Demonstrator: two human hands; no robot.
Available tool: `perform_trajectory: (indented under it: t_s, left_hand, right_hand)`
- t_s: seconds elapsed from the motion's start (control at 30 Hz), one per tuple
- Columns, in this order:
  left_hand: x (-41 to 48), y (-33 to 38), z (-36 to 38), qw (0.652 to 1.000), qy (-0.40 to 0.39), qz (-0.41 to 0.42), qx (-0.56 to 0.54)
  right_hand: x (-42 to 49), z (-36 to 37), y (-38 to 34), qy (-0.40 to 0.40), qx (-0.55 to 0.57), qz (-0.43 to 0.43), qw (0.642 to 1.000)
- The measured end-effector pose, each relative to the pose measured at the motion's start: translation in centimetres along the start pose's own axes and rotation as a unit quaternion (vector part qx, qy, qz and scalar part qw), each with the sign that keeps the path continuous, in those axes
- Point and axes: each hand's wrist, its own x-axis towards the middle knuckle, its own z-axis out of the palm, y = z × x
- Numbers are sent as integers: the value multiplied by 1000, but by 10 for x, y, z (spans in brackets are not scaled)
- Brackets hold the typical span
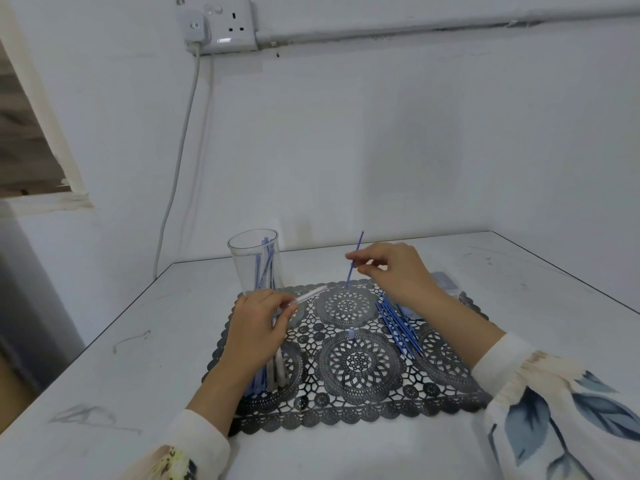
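Note:
My right hand [398, 271] pinches a thin blue refill rod [354, 261], held nearly upright above the black lace placemat [360, 362]. My left hand [258, 323] grips a clear pen barrel [311, 294] that points right and away from me. Several blue refill rods [398, 323] lie on the mat's right side. More pen barrels [273, 372] lie under my left wrist. A clear plastic cup [254, 261] at the mat's far left corner holds several assembled pens. A small pale cap [352, 333] lies at the mat's centre.
The white table [138, 341] meets a white wall at the back and right. A grey cable [180, 150] hangs from a wall socket [221, 24]. A small clear box [445, 282] sits behind my right hand. Table edges run along the left.

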Motion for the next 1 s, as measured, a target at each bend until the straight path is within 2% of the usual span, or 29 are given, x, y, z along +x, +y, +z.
perform_trajectory:
  t_s: [0.03, 0.1, 0.2, 0.33, 0.43, 0.53, 0.73, 0.9, 1.0]
  left_hand:
    - [0, 0, 0, 1000, 0, 0, 1]
    - [0, 1, 0, 1000, 0, 1, 3]
    - [0, 1, -2, 1000, 0, -1, 3]
    - [0, 0, -2, 1000, 3, -2, 3]
    - [0, 1, -1, 1000, 4, 1, 5]
    - [1, 2, -1, 1000, 9, 9, 5]
    - [0, 4, -1, 1000, 20, 24, 3]
    - [0, 4, 1, 999, 16, 29, 0]
    - [0, 4, 2, 999, 14, 31, 7]
  right_hand:
    - [-4, 3, 1, 13, -24, -28, 999]
    - [-10, 11, 9, 57, -109, -137, 983]
    - [-14, 22, 25, 93, -240, -293, 921]
    - [-17, 24, 38, 143, -334, -391, 846]
    - [-21, 21, 42, 176, -412, -377, 811]
    - [-24, 18, 40, 207, -460, -336, 796]
    - [-21, 16, 40, 210, -497, -277, 795]
    - [-21, 17, 42, 225, -508, -270, 787]
    - [-21, 17, 43, 222, -489, -274, 798]
